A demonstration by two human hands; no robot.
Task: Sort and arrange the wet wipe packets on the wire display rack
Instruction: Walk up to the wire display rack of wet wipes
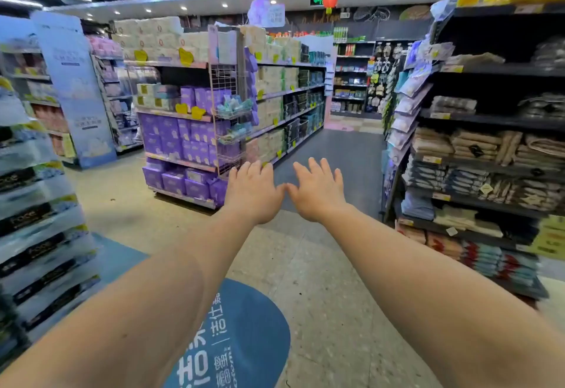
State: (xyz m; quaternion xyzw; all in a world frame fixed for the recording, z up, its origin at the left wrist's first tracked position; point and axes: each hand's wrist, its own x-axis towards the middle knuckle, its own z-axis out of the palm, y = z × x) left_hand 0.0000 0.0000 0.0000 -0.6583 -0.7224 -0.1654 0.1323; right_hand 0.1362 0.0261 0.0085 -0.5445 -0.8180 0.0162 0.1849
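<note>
A pink wire display rack hangs on the end of the middle shelf unit, a few steps ahead. Its baskets hold teal and pale blue wet wipe packets, with more in the basket below. My left hand and my right hand are stretched out in front of me, palms down, fingers spread, thumbs almost touching. Both hands hold nothing and are well short of the rack.
Purple boxed goods fill the shelf end left of the rack. A dark shelf unit with folded towels lines the right. Stacked packs stand close on the left. A blue floor sticker lies below my arms. An aisle runs ahead.
</note>
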